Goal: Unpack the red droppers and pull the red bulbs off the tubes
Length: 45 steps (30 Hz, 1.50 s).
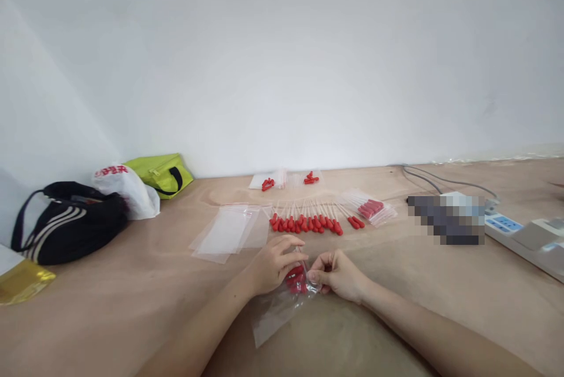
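Note:
My left hand [274, 262] and my right hand [337, 274] meet over a clear plastic bag [277, 309] that lies on the wooden table [132, 300]. Both hands pinch its upper end, where several red-bulbed droppers [296, 279] sit inside. Beyond my hands a row of loose red-bulbed droppers [308, 222] lies side by side. A stack of empty clear bags [229, 231] rests to the left of that row. A filled bag of droppers [371, 208] lies to the right of it.
Two small bags of red caps [288, 179] sit near the wall. A black striped bag [66, 221], a white plastic bag [127, 189] and a lime-green pouch [162, 172] stand at the left. A power strip [524, 236] with cables lies at the right.

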Each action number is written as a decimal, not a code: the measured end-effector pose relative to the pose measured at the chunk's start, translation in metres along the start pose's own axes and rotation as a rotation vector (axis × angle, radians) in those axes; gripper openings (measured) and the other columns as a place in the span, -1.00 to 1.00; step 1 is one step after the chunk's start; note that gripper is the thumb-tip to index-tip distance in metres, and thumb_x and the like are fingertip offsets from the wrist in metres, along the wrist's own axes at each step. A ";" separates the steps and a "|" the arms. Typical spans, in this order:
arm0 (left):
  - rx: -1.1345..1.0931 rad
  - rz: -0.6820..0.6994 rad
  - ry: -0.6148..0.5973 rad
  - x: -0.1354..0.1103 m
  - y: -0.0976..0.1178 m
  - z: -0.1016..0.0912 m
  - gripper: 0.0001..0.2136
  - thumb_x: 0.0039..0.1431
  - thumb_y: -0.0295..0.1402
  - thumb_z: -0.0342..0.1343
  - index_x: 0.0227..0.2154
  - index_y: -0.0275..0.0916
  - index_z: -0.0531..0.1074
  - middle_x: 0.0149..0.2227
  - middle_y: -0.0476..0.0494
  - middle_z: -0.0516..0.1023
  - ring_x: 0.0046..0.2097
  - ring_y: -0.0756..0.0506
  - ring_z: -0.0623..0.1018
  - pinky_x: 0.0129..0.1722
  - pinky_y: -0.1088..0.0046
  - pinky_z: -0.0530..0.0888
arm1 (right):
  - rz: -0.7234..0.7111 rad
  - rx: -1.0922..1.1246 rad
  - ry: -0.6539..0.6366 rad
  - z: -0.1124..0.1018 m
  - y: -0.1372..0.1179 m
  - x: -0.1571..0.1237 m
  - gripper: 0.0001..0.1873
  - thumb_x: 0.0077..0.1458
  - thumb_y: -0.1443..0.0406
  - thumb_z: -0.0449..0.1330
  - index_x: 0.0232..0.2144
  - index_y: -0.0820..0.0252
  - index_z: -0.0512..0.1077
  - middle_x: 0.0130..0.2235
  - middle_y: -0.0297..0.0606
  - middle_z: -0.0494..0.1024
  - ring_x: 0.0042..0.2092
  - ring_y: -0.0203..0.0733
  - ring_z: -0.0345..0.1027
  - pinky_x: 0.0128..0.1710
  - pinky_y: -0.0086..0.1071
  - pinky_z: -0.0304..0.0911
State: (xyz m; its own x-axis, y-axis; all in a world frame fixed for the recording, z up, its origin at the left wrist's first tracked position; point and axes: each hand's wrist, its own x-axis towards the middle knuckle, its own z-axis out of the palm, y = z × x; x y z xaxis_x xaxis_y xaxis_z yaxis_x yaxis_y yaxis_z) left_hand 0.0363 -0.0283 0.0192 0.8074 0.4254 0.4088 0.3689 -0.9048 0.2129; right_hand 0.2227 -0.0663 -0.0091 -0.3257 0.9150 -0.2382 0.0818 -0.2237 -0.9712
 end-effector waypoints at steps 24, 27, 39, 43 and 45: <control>0.040 0.229 0.186 0.009 -0.002 0.009 -0.77 0.16 -0.54 -0.15 -0.50 -0.28 0.37 -0.42 -0.07 0.50 -0.38 0.00 0.40 -0.35 0.48 0.33 | -0.070 -0.093 0.152 0.004 0.001 -0.003 -0.57 -0.35 0.04 0.29 -0.64 0.21 0.23 -0.69 -0.47 0.27 -0.64 -0.43 0.14 -0.65 -0.52 0.10; 0.059 0.214 0.191 0.007 -0.002 0.010 -0.74 0.18 -0.54 -0.19 -0.49 -0.29 0.37 -0.42 -0.10 0.49 -0.40 0.00 0.38 -0.37 0.50 0.33 | -0.282 -0.220 0.109 0.002 0.000 -0.008 -0.67 -0.26 0.19 0.30 -0.44 0.18 0.29 -0.54 -0.45 0.34 -0.53 -0.43 0.18 -0.56 -0.54 0.12; 0.005 0.141 0.151 0.004 -0.005 0.010 -0.72 0.20 -0.53 -0.24 -0.47 -0.29 0.36 -0.42 -0.09 0.46 -0.38 0.02 0.41 -0.38 0.57 0.33 | -0.728 -0.642 -0.083 -0.014 -0.002 -0.009 -0.56 -0.21 0.57 -0.03 -0.25 0.15 0.36 -0.28 -0.29 0.43 -0.26 -0.31 0.29 -0.26 -0.45 0.20; -0.002 0.119 0.138 0.004 -0.006 0.011 -0.73 0.20 -0.52 -0.23 -0.47 -0.29 0.37 -0.41 -0.10 0.43 -0.39 0.03 0.41 -0.40 0.58 0.33 | -0.703 -0.620 -0.006 -0.015 -0.001 -0.005 -0.64 -0.18 0.54 0.01 -0.28 0.19 0.33 -0.31 -0.30 0.44 -0.30 -0.32 0.30 -0.31 -0.46 0.21; -0.004 0.116 0.137 0.005 -0.005 0.011 -0.73 0.19 -0.51 -0.22 -0.48 -0.30 0.37 -0.42 -0.10 0.41 -0.40 0.03 0.40 -0.41 0.59 0.33 | -0.711 -0.642 0.016 -0.014 0.000 -0.003 -0.72 -0.13 0.52 0.02 -0.32 0.18 0.34 -0.33 -0.31 0.44 -0.30 -0.31 0.29 -0.31 -0.45 0.21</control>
State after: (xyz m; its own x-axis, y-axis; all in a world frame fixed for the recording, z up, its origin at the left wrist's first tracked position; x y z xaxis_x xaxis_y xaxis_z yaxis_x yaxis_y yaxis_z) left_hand 0.0433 -0.0220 0.0099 0.7740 0.3173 0.5480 0.2749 -0.9480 0.1606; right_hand 0.2370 -0.0644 -0.0083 -0.4856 0.7714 0.4112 0.3721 0.6080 -0.7013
